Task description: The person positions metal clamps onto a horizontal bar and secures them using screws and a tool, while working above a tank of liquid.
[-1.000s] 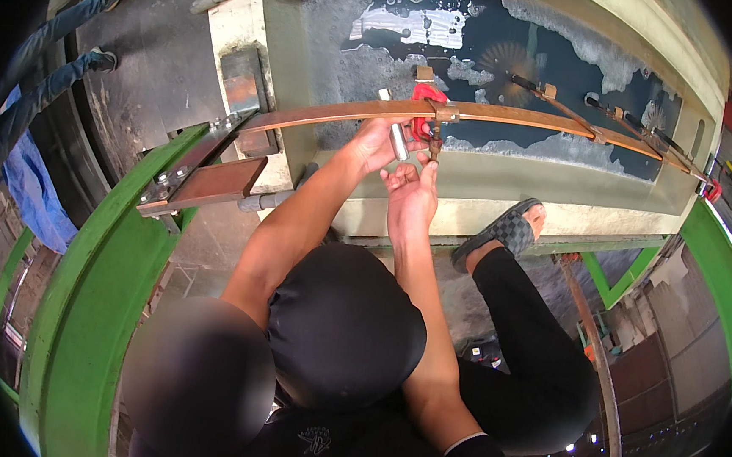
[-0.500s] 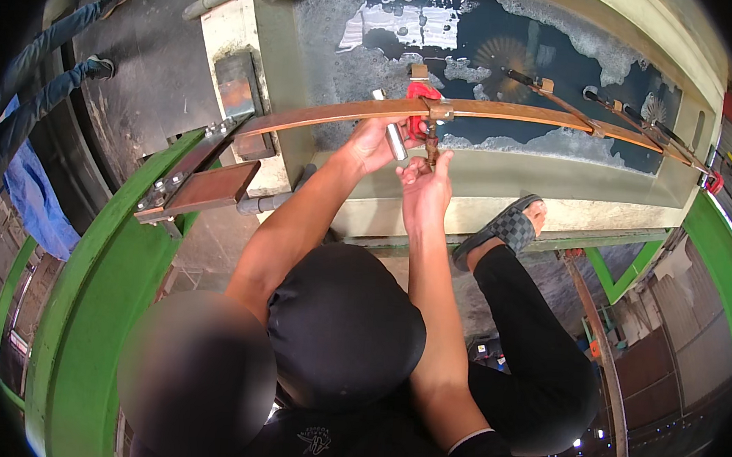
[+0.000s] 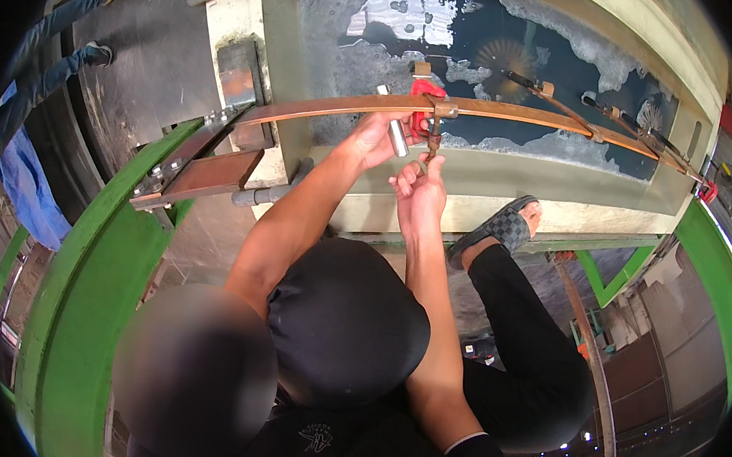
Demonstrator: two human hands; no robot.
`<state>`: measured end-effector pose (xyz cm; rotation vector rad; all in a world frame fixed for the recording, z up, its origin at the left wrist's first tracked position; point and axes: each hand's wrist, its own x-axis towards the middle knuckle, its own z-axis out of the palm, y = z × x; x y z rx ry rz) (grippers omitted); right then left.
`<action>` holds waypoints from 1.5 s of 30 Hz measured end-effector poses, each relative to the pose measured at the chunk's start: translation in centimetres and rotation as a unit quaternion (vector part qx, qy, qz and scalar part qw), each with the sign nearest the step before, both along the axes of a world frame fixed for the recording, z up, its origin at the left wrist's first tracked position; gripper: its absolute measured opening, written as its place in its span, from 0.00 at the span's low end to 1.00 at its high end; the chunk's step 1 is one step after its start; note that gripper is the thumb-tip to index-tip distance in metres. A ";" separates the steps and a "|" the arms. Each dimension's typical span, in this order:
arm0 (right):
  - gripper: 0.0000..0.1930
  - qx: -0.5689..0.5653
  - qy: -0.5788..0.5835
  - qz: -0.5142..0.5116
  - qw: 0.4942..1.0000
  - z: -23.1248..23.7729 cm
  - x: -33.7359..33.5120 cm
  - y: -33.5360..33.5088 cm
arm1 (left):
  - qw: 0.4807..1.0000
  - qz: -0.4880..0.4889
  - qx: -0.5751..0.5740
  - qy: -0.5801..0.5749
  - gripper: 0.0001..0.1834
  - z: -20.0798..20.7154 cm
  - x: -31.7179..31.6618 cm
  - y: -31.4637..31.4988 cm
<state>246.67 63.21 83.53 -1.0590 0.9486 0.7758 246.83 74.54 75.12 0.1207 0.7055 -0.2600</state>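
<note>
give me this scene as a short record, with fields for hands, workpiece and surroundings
left hand: fingers beside a silver cylinder, near the red clamp; exact grip hidden
right hand: partly curled, thumb at the lower end of a brownish screw
bar: long, copper-coloured, crossing above the cylinder
tank: cream rim, dark liquid with pale foam
foot: in a checkered sandal, at the rim
</note>
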 end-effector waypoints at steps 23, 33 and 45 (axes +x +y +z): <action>0.20 0.095 0.033 -0.058 0.993 -1.5 0.6 -2.2 | 1.000 -0.022 0.017 0.012 0.13 0.8 0.7 0.0; 0.20 0.290 0.005 -0.066 0.955 -2.6 0.4 -3.5 | 0.999 -0.032 0.007 0.011 0.13 0.9 1.3 0.0; 0.17 0.145 -0.003 -0.051 0.988 -0.8 0.8 -1.3 | 0.999 -0.045 0.029 0.000 0.13 1.1 0.9 0.4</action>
